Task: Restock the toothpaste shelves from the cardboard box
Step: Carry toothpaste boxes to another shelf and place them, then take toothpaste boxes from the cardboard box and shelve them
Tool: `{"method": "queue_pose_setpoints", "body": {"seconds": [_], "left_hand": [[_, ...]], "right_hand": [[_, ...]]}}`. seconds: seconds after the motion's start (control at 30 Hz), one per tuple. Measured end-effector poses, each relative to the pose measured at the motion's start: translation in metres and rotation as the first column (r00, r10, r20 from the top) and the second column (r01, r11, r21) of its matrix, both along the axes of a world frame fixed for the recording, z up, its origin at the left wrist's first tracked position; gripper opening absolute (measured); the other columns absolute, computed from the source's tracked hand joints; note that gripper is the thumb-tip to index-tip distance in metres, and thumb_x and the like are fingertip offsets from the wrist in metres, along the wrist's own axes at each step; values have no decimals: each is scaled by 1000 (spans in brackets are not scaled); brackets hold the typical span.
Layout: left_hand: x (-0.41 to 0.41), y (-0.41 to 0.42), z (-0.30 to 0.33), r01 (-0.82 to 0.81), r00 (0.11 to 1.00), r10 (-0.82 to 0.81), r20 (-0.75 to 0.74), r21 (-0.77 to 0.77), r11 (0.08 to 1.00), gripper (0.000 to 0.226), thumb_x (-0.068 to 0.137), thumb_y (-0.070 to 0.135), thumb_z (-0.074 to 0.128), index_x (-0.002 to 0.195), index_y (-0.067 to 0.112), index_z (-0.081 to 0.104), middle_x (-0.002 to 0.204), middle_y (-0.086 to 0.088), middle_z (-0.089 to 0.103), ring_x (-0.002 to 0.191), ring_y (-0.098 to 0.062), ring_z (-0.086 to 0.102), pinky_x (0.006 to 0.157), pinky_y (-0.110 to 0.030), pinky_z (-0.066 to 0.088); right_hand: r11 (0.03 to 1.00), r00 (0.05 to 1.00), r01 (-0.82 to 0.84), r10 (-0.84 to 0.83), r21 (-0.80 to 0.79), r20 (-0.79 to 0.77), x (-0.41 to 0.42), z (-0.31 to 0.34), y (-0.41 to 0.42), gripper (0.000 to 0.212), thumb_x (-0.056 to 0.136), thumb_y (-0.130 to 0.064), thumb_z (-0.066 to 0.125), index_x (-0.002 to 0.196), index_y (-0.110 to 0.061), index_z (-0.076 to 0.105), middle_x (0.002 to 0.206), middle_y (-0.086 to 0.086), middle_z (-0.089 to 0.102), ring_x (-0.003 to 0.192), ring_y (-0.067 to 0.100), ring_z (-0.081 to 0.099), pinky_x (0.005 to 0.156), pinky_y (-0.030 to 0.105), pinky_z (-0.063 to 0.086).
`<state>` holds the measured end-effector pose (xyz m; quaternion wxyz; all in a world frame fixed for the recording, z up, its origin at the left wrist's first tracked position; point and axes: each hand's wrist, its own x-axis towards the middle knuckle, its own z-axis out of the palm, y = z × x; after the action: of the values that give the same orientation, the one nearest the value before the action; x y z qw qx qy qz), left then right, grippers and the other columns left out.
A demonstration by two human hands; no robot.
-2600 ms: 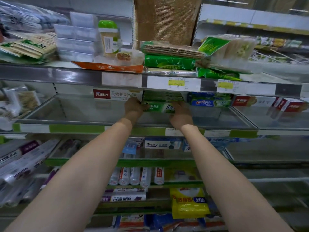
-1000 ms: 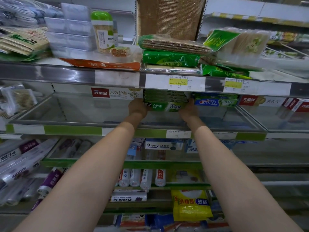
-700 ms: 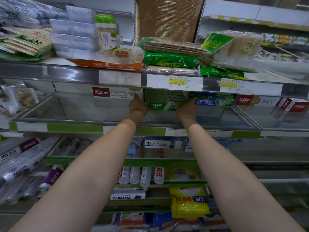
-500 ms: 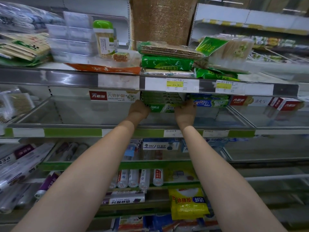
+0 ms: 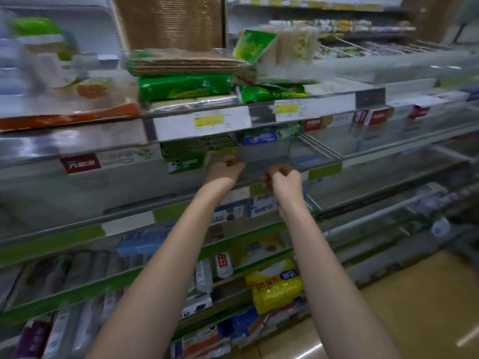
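Green toothpaste cartons [image 5: 193,155] stacked on glass shelf [image 5: 282,156], beside blue carton [image 5: 269,136]. Left hand [image 5: 225,169] and right hand [image 5: 283,178] before stack: curled, apparently empty, blurred. Best practice: square stack faces flush to shelf front before fetching more.

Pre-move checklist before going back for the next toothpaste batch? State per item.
1. Left hand free of product: ok, fingers curled, nothing held.
2. Right hand free: ok, curled, nothing held, apart from the shelf goods.
3. Green toothpaste stack seated on shelf: ok, sits beside the left hand, though blurred.
4. Stack squared to the blue toothpaste box: cannot tell, motion blur.
5. Cardboard box located: not ok, out of view.
6. Floor by the shelves passable: ok where visible.
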<state>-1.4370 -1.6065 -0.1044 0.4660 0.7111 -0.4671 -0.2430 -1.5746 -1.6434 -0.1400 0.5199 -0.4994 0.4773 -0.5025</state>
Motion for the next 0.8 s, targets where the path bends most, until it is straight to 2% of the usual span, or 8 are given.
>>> {"method": "queue_pose_setpoints", "body": {"seconds": [0.07, 0.13, 0.23, 0.33, 0.43, 0.53, 0.63, 0.8], "left_hand": [[-22, -7, -10, 36, 998, -35, -43, 9, 999, 17, 97, 28, 63, 93, 11, 67, 91, -10, 64, 80, -21, 56, 71, -27, 38], [-47, -11, -23, 92, 993, -91, -72, 10, 996, 21, 96, 28, 64, 80, 14, 60, 74, -7, 57, 66, -19, 50, 65, -29, 37], [-82, -13, -42, 194, 981, -193, -19, 40, 980, 33, 95, 30, 63, 68, 15, 56, 59, -3, 52, 56, -18, 47, 59, -30, 37], [-124, -24, -61, 307, 951, -307, -15, 85, 948, 44, 96, 31, 63, 57, 17, 48, 50, 1, 45, 49, -12, 42, 57, -30, 34], [-178, -42, -78, 391, 920, -388, -54, 60, 918, 45, 96, 22, 64, 57, 11, 43, 53, -7, 32, 49, -12, 31, 53, -29, 27], [-241, -63, -91, 425, 899, -416, -138, 40, 904, 41, 96, 19, 64, 61, 7, 46, 58, -8, 29, 50, -13, 24, 49, -29, 20], [-308, -82, -101, 457, 878, -443, -182, 40, 889, 41, 96, 17, 64, 61, 4, 48, 55, -9, 32, 49, -14, 26, 50, -30, 21], [-413, -111, -109, 554, 805, -527, -272, 26, 832, 44, 96, 21, 65, 60, 11, 43, 58, -10, 31, 49, -15, 27, 51, -30, 24]], "right_hand": [[998, 999, 38, -38, 48, 3, -26, -16, 0, 18, 98, -14, 55, 82, -13, 62, 76, 9, 70, 69, 22, 62, 65, 35, 48], [994, 998, 63, -64, 87, 8, -52, -32, -1, 19, 99, -17, 55, 82, -12, 61, 73, 6, 69, 62, 16, 60, 59, 30, 44], [984, 993, 113, -118, 141, 29, -93, -49, 1, 27, 100, -22, 59, 74, -13, 56, 57, -1, 50, 52, 12, 46, 52, 25, 38], [962, 981, 176, -190, 207, 47, -141, -67, 1, 31, 96, -17, 63, 69, -15, 49, 54, -4, 37, 49, 11, 37, 48, 24, 34], [952, 975, 218, -224, 216, 3, -196, -84, -3, 35, 92, -11, 64, 64, -15, 43, 59, 0, 30, 59, 18, 33, 57, 31, 29], [943, 975, 213, -223, 255, 12, -252, -91, -12, 30, 93, -9, 62, 70, -13, 44, 61, 3, 27, 54, 14, 30, 52, 28, 29], [939, 968, 242, -252, 244, 11, -308, -94, -26, 44, 93, -9, 63, 61, -21, 36, 58, 1, 25, 48, 11, 27, 47, 24, 28], [920, 952, 295, -307, 257, 8, -401, -103, -50, 45, 93, -14, 62, 60, -23, 34, 57, 1, 27, 49, 13, 28, 52, 28, 29]]}}
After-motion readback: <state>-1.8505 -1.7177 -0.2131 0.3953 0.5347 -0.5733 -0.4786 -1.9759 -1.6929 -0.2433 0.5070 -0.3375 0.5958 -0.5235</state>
